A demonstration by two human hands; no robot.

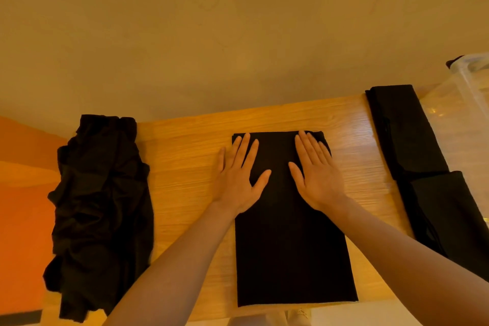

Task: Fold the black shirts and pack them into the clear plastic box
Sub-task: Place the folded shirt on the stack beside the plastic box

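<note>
A black shirt [288,246] folded into a long rectangle lies flat in the middle of the wooden table [185,166]. My left hand [239,174] presses flat on its upper left part, fingers straight, little finger over the table. My right hand [315,172] presses flat on the upper right part. A crumpled pile of black shirts [100,211] lies at the table's left end. Two folded black shirts lie at the right, one at the back [402,129] and one nearer [449,214]. The clear plastic box [465,95] stands at the far right, partly cut off.
A beige wall rises behind the table's far edge. An orange surface [23,193] shows to the left of the table. The table's near edge runs along the bottom of the view, with pale floor below it.
</note>
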